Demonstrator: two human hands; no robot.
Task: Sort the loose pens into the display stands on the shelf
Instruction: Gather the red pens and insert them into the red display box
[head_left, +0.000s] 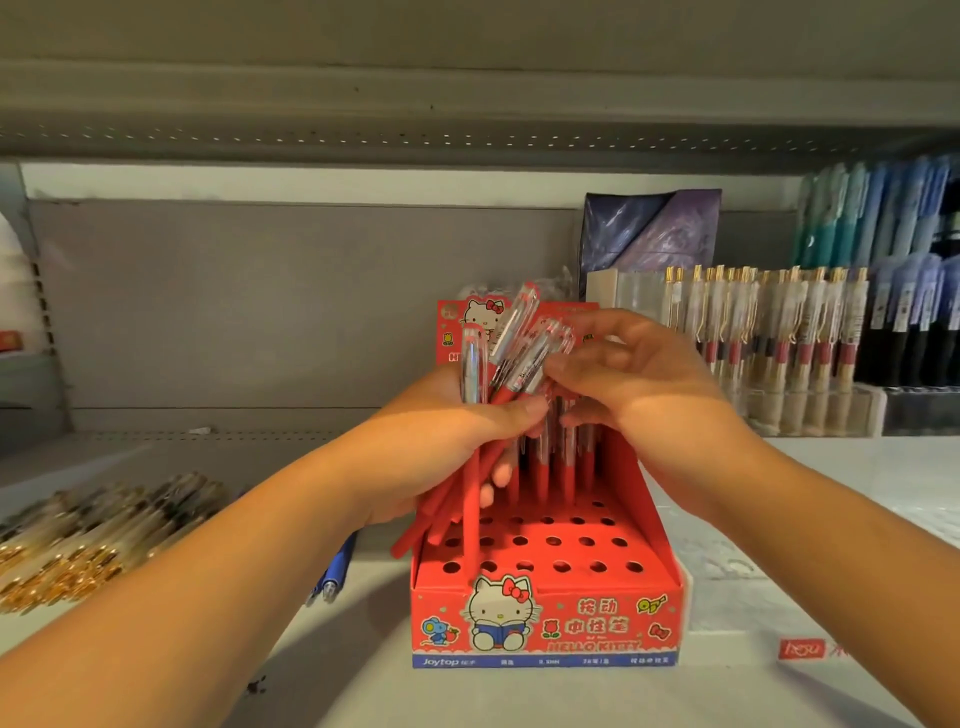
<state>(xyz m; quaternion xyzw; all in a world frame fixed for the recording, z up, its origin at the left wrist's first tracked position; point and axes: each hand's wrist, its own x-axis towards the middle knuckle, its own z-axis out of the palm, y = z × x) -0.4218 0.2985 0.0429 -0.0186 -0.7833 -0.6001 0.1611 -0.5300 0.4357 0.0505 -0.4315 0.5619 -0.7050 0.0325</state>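
In the head view, at the middle of the frame, the person's left hand (457, 431) was wrapped round a bundle of red pens (506, 332). The fingers were curled tight about the red barrels, and the clear caps fanned upward, so the supply sat right above the stand it belonged to. The right hand (639, 374) had its thumb and fingertips narrowed on one red pen (535, 366) at the cap end of that fan, apparently teasing it free for planting; exactly how the tips met was hard to make out. Below them, at lower centre, stood the red display stand (545, 618) on the shelf (831, 493). Its back rows held standing pens (566, 467) while the front holes (553, 541) were open, which I took as filling from the rear forward so placed pens would not block the reach. At lower left lay a heap of gold-clipped pens (78, 540) and, nearer the stand, blue pens (337, 571), loose and waiting. At the right, a clear stand (769, 322) held gold-clipped pens upright.
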